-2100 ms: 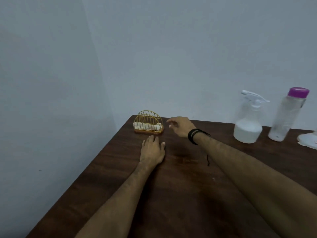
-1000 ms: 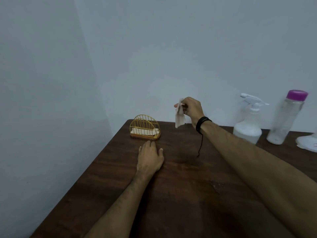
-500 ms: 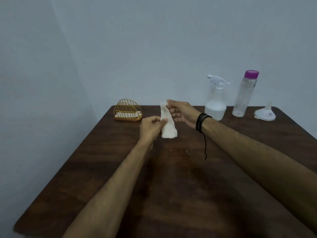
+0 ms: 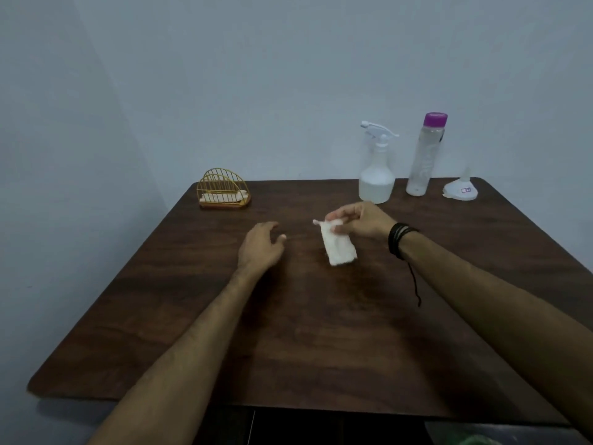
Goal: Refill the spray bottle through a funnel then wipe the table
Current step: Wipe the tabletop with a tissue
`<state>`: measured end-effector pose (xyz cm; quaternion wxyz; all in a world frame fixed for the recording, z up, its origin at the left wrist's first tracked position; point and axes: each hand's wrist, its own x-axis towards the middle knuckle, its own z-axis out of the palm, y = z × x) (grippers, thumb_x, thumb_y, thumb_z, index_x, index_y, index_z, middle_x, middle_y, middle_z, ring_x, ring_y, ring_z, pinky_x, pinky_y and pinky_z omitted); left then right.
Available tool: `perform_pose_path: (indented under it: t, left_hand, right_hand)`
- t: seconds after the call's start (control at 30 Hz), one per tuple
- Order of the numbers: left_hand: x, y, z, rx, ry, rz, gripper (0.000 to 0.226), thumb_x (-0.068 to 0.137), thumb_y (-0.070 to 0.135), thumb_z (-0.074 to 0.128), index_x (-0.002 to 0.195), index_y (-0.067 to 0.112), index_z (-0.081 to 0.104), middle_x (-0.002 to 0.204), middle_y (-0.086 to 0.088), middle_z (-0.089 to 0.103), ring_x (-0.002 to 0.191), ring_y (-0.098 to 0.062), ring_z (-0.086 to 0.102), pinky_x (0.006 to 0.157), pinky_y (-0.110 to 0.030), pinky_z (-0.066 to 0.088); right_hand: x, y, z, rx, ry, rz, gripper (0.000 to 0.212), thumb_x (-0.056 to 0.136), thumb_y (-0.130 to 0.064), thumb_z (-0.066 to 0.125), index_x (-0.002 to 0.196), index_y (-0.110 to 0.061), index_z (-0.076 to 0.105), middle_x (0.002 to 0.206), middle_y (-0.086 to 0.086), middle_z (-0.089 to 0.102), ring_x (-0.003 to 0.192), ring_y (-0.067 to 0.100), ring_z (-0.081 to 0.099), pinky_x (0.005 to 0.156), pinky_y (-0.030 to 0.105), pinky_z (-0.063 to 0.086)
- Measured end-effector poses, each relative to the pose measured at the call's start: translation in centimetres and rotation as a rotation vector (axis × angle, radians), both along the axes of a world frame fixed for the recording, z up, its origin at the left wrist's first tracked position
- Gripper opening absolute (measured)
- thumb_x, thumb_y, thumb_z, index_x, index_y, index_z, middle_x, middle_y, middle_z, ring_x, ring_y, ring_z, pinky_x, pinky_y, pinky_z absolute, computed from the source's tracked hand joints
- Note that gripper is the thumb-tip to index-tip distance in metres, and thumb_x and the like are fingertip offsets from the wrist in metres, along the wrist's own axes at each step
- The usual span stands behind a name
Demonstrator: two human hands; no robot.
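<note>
My right hand [image 4: 361,221] pinches the top end of a folded white tissue [image 4: 338,247], which hangs down to the dark wooden table [image 4: 305,332] near its middle. A little to the left, my left hand [image 4: 261,247] hovers over the table with fingers apart and nothing in it. The white spray bottle [image 4: 376,175] stands upright at the back, its trigger head on. Beside it on the right is a clear water bottle [image 4: 425,155] with a purple cap. A white funnel [image 4: 461,189] lies upside down at the back right corner.
A gold wire napkin holder [image 4: 223,189] with white tissues stands at the back left corner. Grey walls close off the back and left of the table. The table's near edge runs just above my forearms' lower ends.
My right hand pulled a tissue from the wire holder, brought it to the table's middle and lowered it. My left hand briefly held it too, then let go and moved left.
</note>
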<state>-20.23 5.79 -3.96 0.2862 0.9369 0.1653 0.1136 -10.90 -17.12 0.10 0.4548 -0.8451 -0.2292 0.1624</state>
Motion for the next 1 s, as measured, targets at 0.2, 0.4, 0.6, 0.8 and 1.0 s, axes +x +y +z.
perform_pose_path:
  t: [0.2, 0.4, 0.6, 0.8, 1.0]
  left_hand:
    - [-0.9, 0.0, -2.6, 0.192, 0.099, -0.044, 0.057, 0.103, 0.041, 0.041, 0.153, 0.013, 0.036, 0.161, -0.014, 0.028, 0.15, -0.028, 0.022, 0.123, -0.04, 0.019]
    - [-1.1, -0.1, -2.7, 0.209, 0.084, -0.047, 0.056, 0.104, 0.041, 0.039, 0.152, 0.013, 0.038, 0.161, -0.013, 0.029, 0.15, -0.027, 0.022, 0.123, -0.039, 0.018]
    - [-1.0, -0.3, -2.9, 0.229, 0.079, -0.034, 0.055, 0.104, 0.041, 0.038, 0.152, 0.014, 0.038, 0.161, -0.013, 0.028, 0.15, -0.026, 0.022, 0.122, -0.039, 0.017]
    - [-1.0, -0.2, -3.0, 0.247, 0.08, -0.047, 0.055, 0.104, 0.041, 0.037, 0.152, 0.014, 0.039, 0.161, -0.014, 0.029, 0.15, -0.027, 0.022, 0.122, -0.039, 0.017]
    - [-0.8, -0.4, -3.3, 0.284, 0.083, -0.047, 0.055, 0.104, 0.04, 0.035, 0.152, 0.013, 0.037, 0.161, -0.015, 0.028, 0.15, -0.028, 0.022, 0.123, -0.041, 0.017]
  right_hand:
    - [-0.8, -1.8, -4.8, -0.603, -0.69, 0.189, 0.057, 0.094, -0.05, 0.054, 0.145, -0.026, 0.047, 0.15, 0.002, 0.039, 0.133, 0.025, 0.034, 0.107, 0.042, 0.034]
    - [-2.1, -1.0, -3.9, -0.417, -0.627, 0.213, 0.018, 0.094, -0.02, 0.062, 0.104, -0.018, 0.077, 0.106, -0.001, 0.073, 0.099, 0.016, 0.066, 0.085, 0.028, 0.05]
    - [-1.0, -0.2, -2.3, 0.179, 0.142, -0.15, 0.013, 0.088, -0.009, 0.07, 0.098, -0.017, 0.072, 0.098, 0.001, 0.072, 0.092, 0.014, 0.064, 0.08, 0.026, 0.051]
    - [-1.2, 0.5, -5.8, -0.329, -0.636, -0.129, 0.023, 0.085, 0.0, 0.064, 0.095, -0.017, 0.077, 0.098, 0.003, 0.069, 0.093, 0.023, 0.064, 0.083, 0.036, 0.053]
    - [-5.8, 2.6, -5.6, -0.333, -0.725, 0.034, 0.033, 0.098, -0.038, 0.051, 0.1, -0.012, 0.072, 0.099, 0.004, 0.058, 0.093, 0.019, 0.055, 0.079, 0.034, 0.049]
